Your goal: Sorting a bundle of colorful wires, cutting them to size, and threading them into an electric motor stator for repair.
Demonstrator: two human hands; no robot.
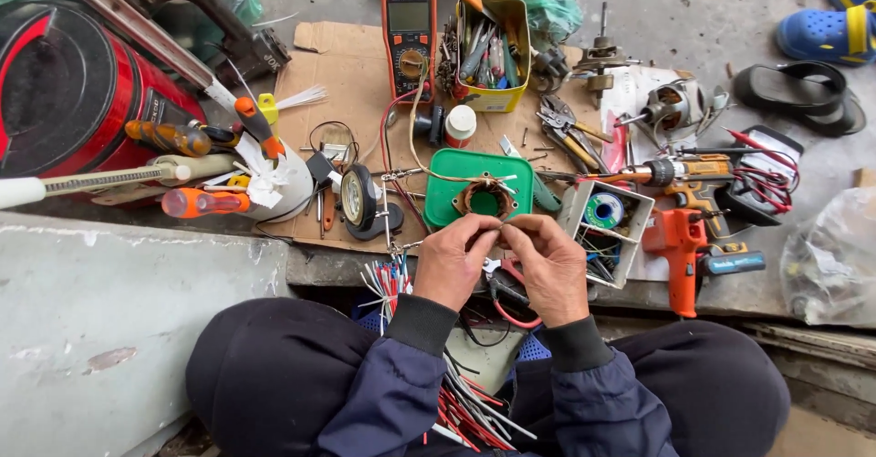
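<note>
My left hand [453,261] and my right hand [550,265] meet at their fingertips just in front of a green square tray [446,183]. Between the fingers they pinch a thin wire [501,228]; I cannot make out its ends. In the tray lies a round copper motor coil [484,199] with a dark hole in its middle. Under my hands lie red-handled pliers [507,300] and a bundle of red and white wires [391,279]. Both sleeves are dark blue, and my knees frame the bottom of the view.
On a cardboard sheet [347,74] lie an orange multimeter [409,39], a yellow box of tools [493,51], a tape roll [358,199] and screwdrivers [196,203]. An orange drill [677,243] and a white parts box [606,220] lie to the right, a red cylinder [64,92] to the left.
</note>
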